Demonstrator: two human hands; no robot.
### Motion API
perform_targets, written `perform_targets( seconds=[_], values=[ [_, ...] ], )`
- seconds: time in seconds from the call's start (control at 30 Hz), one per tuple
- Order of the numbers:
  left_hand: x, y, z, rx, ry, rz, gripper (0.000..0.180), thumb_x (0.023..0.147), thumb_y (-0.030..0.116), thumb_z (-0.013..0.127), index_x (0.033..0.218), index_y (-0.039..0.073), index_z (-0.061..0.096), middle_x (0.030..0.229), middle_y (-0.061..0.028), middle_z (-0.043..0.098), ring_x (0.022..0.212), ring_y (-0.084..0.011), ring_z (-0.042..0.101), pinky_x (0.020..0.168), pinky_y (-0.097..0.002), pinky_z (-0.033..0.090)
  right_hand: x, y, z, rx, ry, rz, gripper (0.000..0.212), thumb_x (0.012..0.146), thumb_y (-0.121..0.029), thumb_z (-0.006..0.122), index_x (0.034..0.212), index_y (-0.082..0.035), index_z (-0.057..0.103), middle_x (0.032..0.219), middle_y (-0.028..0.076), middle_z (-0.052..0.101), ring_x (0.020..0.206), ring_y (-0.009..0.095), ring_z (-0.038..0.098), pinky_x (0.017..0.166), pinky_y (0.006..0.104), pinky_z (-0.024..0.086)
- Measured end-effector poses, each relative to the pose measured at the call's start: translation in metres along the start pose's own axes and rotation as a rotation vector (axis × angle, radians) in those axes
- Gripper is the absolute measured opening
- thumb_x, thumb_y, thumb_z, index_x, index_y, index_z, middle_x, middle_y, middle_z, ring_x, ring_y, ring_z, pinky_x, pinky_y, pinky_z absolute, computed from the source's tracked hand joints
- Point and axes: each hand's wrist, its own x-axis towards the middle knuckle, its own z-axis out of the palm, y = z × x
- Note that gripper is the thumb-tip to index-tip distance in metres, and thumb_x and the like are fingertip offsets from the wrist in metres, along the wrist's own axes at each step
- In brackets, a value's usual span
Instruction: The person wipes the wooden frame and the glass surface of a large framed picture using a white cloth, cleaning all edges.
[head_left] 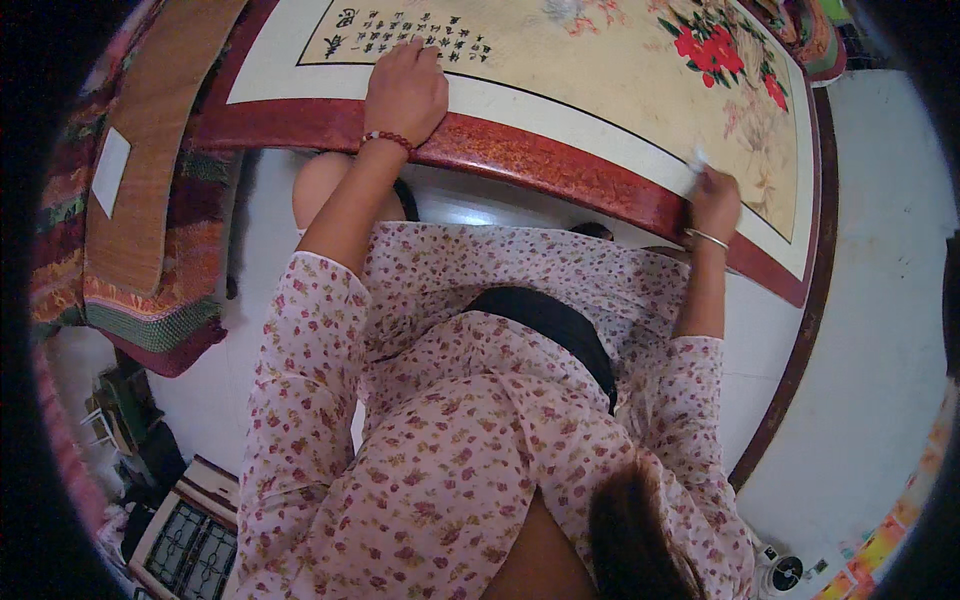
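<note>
In front of me is a low table with a dark red, glossy rim (pixel 540 160) and a pale top painted with red flowers and lines of writing. My left hand (pixel 405 95) lies palm down across the table's near edge, over the white border, its fingertips by the writing. A red bead bracelet (pixel 388 139) circles that wrist. Over the near right part of the tabletop, my right hand (pixel 716 205) is closed round a small, soft-looking white wad (pixel 699 158), blurred and mostly hidden by the fingers. A pale bangle (pixel 707 238) is on the right wrist.
To the left stands a seat with a woven brown mat (pixel 140 200) and striped fabric; a white card (pixel 111 172) lies on the mat. A small cabinet (pixel 185 545) is at the lower left. A pale wall (pixel 880 250) with dark red skirting runs along the right.
</note>
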Motion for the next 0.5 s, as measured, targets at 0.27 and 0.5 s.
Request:
perform_targets(
  seconds=[0.27,0.5],
  values=[
    [0.004,0.003,-0.009,0.024,-0.112,-0.065,0.029,0.087,0.016,0.051,0.109,-0.001,0.06,0.115,-0.0211,0.06,0.106,-0.0371,0.056,0.094,-0.0449,0.044,-0.001,-0.109,0.02,0.039,-0.107,-0.066,0.011,0.074,-0.007,0.058,0.08,-0.002,0.065,0.088,0.018,0.062,0.085,0.036,0.06,0.077,0.0445,0.05],
    [0.0,-0.006,0.003,0.039,-0.045,-0.006,0.03,0.089,0.016,0.05,0.111,-0.001,0.06,0.117,-0.0216,0.06,0.109,-0.0372,0.056,0.096,-0.0445,0.044,-0.044,-0.265,0.034,0.313,-0.145,-0.483,0.025,0.072,-0.004,0.062,0.096,-0.007,0.068,0.093,0.01,0.061,0.089,0.029,0.059,0.073,0.0384,0.052]
  ],
)
